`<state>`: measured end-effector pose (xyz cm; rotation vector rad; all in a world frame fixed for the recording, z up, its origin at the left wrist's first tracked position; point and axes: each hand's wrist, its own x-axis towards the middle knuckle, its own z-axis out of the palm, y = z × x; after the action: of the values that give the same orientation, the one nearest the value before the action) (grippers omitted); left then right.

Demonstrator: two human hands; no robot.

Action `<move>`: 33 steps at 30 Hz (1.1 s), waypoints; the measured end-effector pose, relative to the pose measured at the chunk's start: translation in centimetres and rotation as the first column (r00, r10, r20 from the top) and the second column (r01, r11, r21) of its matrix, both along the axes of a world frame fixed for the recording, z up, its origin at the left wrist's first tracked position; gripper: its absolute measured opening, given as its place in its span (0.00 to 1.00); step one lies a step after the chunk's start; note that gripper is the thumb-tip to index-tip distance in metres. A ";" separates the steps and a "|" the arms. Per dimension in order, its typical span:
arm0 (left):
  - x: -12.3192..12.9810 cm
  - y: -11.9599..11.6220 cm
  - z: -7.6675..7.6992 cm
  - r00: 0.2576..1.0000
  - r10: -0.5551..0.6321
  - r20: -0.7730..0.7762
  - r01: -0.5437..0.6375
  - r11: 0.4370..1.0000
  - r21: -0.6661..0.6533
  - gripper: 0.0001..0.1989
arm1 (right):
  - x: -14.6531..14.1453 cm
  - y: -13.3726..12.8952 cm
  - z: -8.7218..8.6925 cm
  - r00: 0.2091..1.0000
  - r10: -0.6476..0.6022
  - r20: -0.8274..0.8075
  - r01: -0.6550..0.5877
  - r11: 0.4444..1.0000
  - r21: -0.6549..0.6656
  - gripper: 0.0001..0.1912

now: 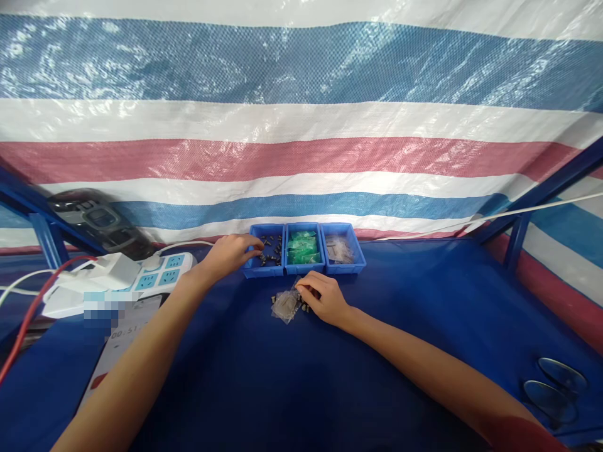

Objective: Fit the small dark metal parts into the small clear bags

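Note:
At the near-left rim of the left blue bin [264, 272], my left hand [230, 251] has its fingers curled together over small dark screws [271, 242]. Whatever is between those fingertips is too small to make out. My right hand [327, 300] is closed in a pinch just in front of the bins, its fingertips at a small pile of clear plastic bags [286, 306]. Small metal pieces [305, 308] lie beside the bags, partly under that hand. What the right fingertips hold is hidden. Green packets [303, 247] fill the middle bin; clear packets [339, 249] lie in the right bin.
A white power strip [172, 270] with plugs and cables stands at the left, with a phone [125, 342] in front of it. A dark device in clear wrap [101, 220] sits behind. Glasses [556, 389] lie at the right. A striped sheet [301, 119] hangs behind.

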<state>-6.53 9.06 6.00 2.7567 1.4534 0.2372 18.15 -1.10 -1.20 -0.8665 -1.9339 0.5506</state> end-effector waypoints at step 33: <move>0.0 0.0 0.1 1.000 0.016 -0.005 -0.016 1.000 -0.022 0.14 | -0.1 -0.1 0.1 1.000 -0.008 0.012 0.008 1.000 0.005 0.12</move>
<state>-6.56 9.08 6.06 2.7315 1.4704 0.2132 18.10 -1.17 -1.09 -0.8756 -1.9411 0.5374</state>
